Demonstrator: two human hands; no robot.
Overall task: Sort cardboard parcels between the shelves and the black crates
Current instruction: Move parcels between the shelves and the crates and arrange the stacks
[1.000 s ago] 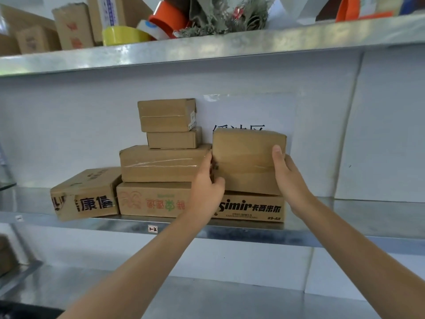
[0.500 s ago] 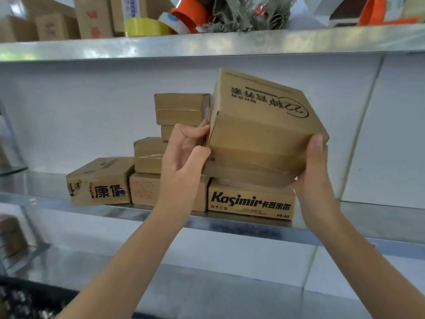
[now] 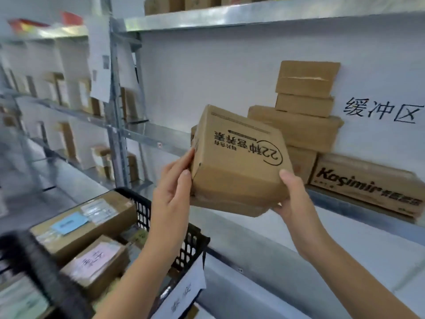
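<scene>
I am holding a tan, blocky corrugated-cardboard parcel (image 3: 239,166) tilted in the air in front of the dull metal shelf (image 3: 161,137), its matte printed top facing me. My left grip (image 3: 174,187) is pinching its 9 o'clock edge between flat fingers and thumb, and my right grip (image 3: 292,199) is curling round its 4 o'clock corner. A stack of plain brown boxes (image 3: 299,125) is sitting at the parcel's 2 o'clock, and the black plastic lattice crate (image 3: 192,246), holding labelled parcels, is at 7 o'clock.
</scene>
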